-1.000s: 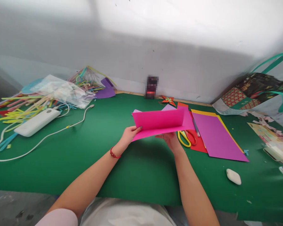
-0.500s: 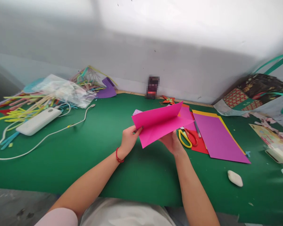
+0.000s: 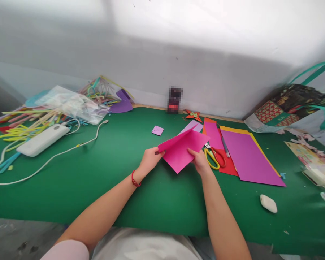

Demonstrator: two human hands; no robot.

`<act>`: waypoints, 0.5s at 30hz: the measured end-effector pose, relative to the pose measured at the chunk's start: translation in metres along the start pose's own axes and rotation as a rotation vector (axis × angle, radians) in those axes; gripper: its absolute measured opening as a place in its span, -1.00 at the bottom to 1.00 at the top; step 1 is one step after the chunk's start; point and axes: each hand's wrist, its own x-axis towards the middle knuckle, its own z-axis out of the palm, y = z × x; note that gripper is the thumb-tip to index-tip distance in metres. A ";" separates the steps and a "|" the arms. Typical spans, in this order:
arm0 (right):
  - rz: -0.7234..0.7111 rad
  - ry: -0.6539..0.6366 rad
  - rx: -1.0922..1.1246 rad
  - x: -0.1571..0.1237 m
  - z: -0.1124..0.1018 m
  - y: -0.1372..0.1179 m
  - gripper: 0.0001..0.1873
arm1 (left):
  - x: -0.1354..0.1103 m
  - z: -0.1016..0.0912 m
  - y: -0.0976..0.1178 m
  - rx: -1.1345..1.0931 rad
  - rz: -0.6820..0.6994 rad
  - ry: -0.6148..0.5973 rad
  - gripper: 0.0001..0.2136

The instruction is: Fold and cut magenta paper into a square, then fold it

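A folded sheet of bright pink paper [image 3: 180,150] is held just above the green table [image 3: 119,159], turned so one corner points toward me. My left hand [image 3: 150,160] pinches its left corner, a red bracelet on that wrist. My right hand [image 3: 200,162] grips the sheet's right edge with the thumb on top. Both hands are closed on the paper.
Yellow-handled scissors [image 3: 212,159] lie beside my right hand, on red, magenta, orange and purple sheets [image 3: 249,159]. A small lilac square [image 3: 157,130], a white power bank [image 3: 42,140] with its cable, a heap of coloured strips [image 3: 56,108], a white eraser [image 3: 268,203] and a patterned bag [image 3: 289,104] surround them.
The pink sheet was opened out and held up; now it is folded shut, turned onto a corner and lowered toward the table. The small lilac square behind it has come into view.
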 end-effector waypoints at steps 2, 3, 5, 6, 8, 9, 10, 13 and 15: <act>-0.009 0.018 -0.060 0.005 -0.004 0.003 -0.62 | 0.002 0.000 0.000 -0.025 -0.078 0.005 -0.79; -0.025 0.020 -0.066 0.007 -0.006 0.003 -0.62 | 0.003 -0.001 0.000 -0.032 -0.088 0.035 -0.77; -0.069 0.007 -0.049 0.008 -0.008 0.003 -0.60 | 0.005 -0.005 0.002 -0.066 -0.074 0.106 -0.74; -0.091 -0.012 -0.039 0.007 -0.009 0.002 -0.59 | 0.005 -0.009 0.002 -0.102 -0.056 0.123 -0.72; -0.115 -0.069 -0.035 0.004 -0.011 0.000 -0.59 | 0.008 -0.015 0.002 -0.198 -0.030 0.118 -0.67; -0.117 -0.102 -0.039 0.002 -0.012 -0.001 -0.59 | 0.009 -0.018 0.002 -0.232 -0.027 0.099 -0.64; -0.114 -0.134 -0.041 0.000 -0.013 -0.003 -0.59 | 0.010 -0.020 0.001 -0.251 -0.033 0.079 -0.61; -0.086 -0.230 -0.047 -0.007 -0.017 -0.007 -0.58 | 0.014 -0.025 -0.002 -0.304 -0.076 0.013 -0.57; -0.065 -0.281 -0.045 -0.011 -0.019 -0.010 -0.57 | 0.014 -0.028 -0.002 -0.396 -0.116 -0.052 -0.57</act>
